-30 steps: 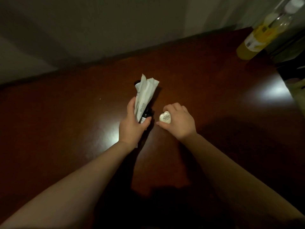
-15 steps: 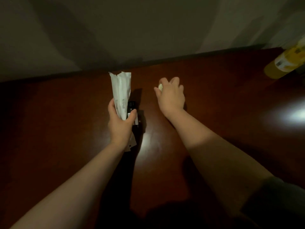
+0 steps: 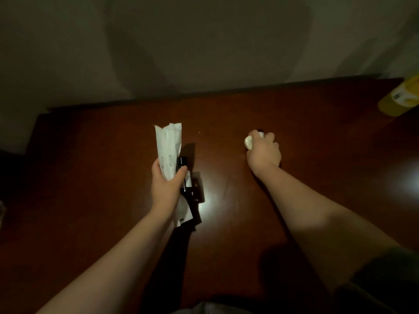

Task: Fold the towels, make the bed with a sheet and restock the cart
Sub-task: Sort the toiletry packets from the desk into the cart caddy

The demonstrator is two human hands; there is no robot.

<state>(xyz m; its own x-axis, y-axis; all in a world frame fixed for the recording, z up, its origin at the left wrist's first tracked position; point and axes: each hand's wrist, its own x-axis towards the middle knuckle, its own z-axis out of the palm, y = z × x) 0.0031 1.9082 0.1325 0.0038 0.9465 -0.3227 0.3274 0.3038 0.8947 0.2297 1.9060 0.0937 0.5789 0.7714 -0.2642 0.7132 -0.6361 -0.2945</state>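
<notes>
Head view: the left hand (image 3: 166,189) is gripping packets (image 3: 169,148), likely light and crinkly, plus a dark bottle (image 3: 182,163) over the surface (image 3: 317,137), while the right hand (image 3: 264,152) is curling round a white container (image 3: 248,142) there, best held by its sides.

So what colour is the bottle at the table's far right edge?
The plastic bottle is yellow with a pale label, clearest in the head view.
</notes>
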